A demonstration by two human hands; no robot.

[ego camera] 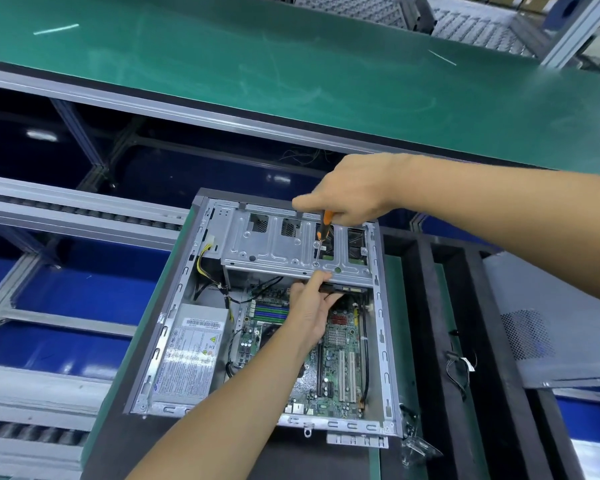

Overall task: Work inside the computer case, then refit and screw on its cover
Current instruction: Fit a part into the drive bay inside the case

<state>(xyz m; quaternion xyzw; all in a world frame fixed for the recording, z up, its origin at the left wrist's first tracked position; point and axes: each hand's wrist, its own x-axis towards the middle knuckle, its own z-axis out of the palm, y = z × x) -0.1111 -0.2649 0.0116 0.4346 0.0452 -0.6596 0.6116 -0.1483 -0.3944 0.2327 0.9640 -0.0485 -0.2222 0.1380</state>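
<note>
Head view: open computer case lying flat at the near edge of the counter, both hands inside.
Right hand clenched on an orange-and-black screwdriver, tip down on the silver drive cage at the case's far end. Left hand reaching under the cage's near edge, fingers curled round a dark part there, above the motherboard. Power supply in the near-left corner. Perforated cover panel off to the right.

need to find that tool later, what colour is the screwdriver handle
Orange and black; the screwdriver handle shows best in the head view, in the right hand.
</note>
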